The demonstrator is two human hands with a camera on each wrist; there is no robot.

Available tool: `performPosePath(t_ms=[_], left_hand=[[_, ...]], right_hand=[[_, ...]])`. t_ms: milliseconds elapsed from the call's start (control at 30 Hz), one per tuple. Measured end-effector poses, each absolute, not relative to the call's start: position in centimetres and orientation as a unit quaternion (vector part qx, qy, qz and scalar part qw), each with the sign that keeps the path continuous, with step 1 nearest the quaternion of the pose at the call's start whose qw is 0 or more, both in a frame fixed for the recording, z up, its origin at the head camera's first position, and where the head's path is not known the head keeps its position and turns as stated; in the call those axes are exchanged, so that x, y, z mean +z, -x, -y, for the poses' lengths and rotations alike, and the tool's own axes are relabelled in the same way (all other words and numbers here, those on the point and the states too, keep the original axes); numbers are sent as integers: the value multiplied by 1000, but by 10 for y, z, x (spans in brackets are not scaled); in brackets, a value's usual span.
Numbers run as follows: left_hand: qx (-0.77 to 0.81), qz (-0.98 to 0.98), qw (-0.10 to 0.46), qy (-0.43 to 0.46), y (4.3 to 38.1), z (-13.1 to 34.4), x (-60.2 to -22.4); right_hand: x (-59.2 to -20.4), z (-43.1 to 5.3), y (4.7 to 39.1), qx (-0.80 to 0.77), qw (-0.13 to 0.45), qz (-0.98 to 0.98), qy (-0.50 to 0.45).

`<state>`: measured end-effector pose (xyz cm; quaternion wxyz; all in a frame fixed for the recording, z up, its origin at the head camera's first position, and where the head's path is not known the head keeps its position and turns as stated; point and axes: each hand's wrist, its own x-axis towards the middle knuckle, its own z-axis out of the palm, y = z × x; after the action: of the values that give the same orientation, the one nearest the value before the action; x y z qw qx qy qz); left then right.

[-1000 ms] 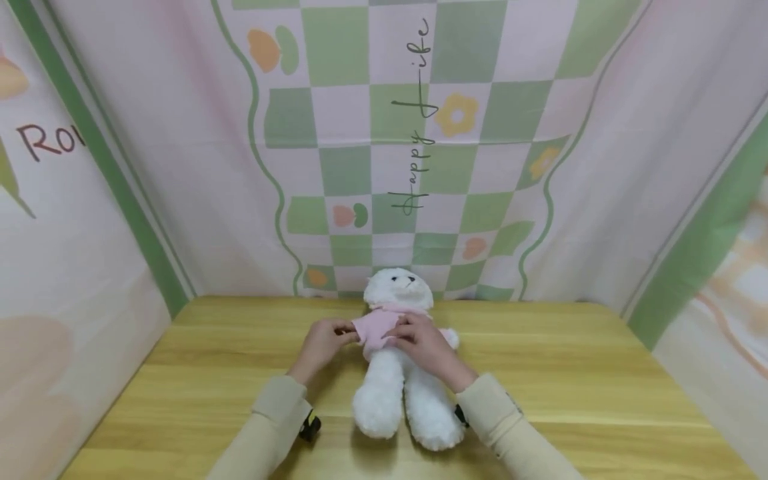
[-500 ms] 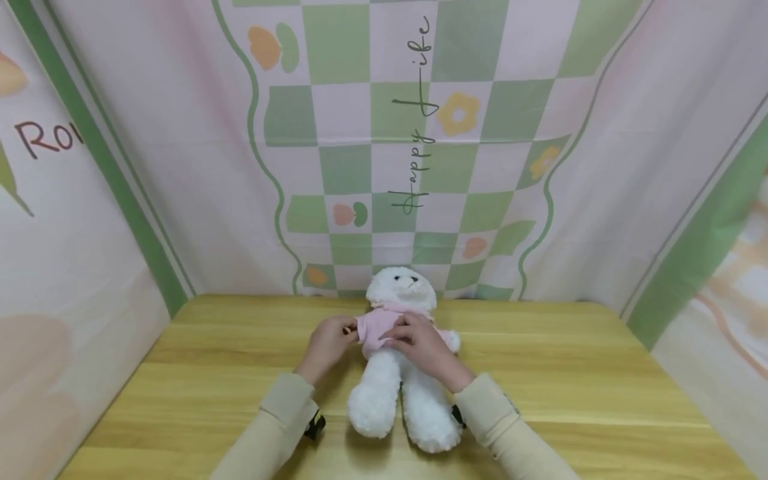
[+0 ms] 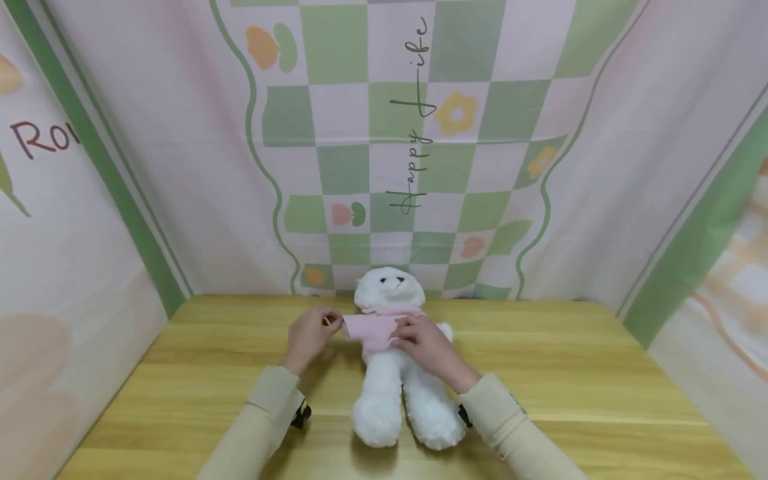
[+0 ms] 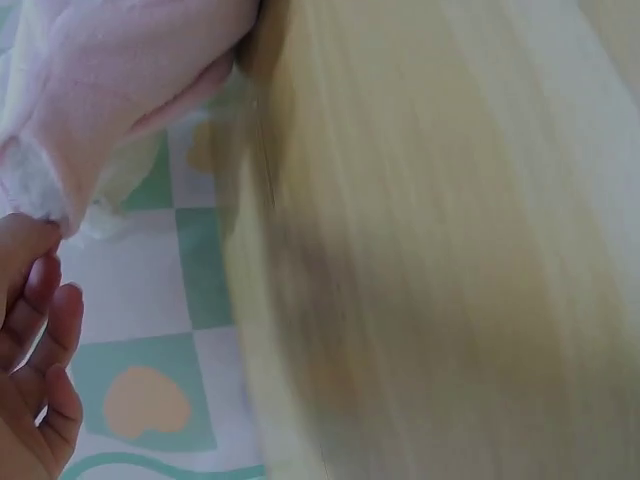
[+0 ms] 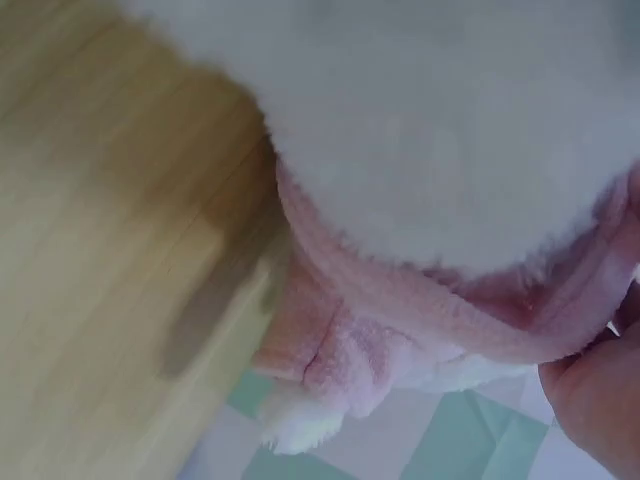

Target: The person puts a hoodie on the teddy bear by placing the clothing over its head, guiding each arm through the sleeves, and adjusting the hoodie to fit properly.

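Observation:
A white plush bear [image 3: 379,400] lies on its back on the wooden table, its head at the far edge and its legs toward me. It wears a pink shirt [image 3: 375,331]. With its fingertips my left hand [image 3: 309,339] pinches the cuff of the sleeve on the left, which is stretched out sideways. White fur [image 4: 30,180] shows inside that cuff in the left wrist view. My right hand [image 3: 433,347] holds the shirt near its lower front; the right wrist view has its fingers at the hem [image 5: 470,325]. The bear's other arm is partly hidden behind this hand.
The wooden table [image 3: 558,373] reaches to a checked green and white cloth [image 3: 396,167] hanging at its far edge. Fabric walls stand at both sides. A small black device [image 3: 302,415] sits at my left wrist.
My left hand has moved left with the cuff, drawing the sleeve out longer and straighter. The bear's head and upper body have shifted slightly left. My right hand stays nearly in place.

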<state>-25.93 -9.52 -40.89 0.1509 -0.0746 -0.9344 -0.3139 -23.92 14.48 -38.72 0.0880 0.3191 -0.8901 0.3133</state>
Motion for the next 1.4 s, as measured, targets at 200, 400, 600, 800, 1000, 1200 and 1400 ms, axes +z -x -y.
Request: performPosePath(t_ms=[200, 400, 600, 800, 1000, 1200, 1400], left_hand=[[-370, 919, 119, 69, 259, 96, -413], [-412, 906, 77, 61, 250, 95, -407], [-361, 924, 92, 84, 245, 88, -403], [-308, 938, 129, 93, 244, 84, -408], [-281, 938, 184, 82, 245, 83, -409], [-241, 941, 227, 65, 250, 88, -409], [-244, 946, 210, 37, 257, 94, -410]], right_hand=[[-389, -145, 240, 337, 75, 892, -293], [-393, -147, 243, 360, 72, 891, -268], [-393, -144, 244, 348, 78, 884, -303], [-395, -142, 244, 337, 101, 879, -321], [-395, -138, 243, 324, 105, 882, -326], [-393, -136, 240, 314, 115, 879, -339], [-389, -136, 235, 292, 100, 887, -344]])
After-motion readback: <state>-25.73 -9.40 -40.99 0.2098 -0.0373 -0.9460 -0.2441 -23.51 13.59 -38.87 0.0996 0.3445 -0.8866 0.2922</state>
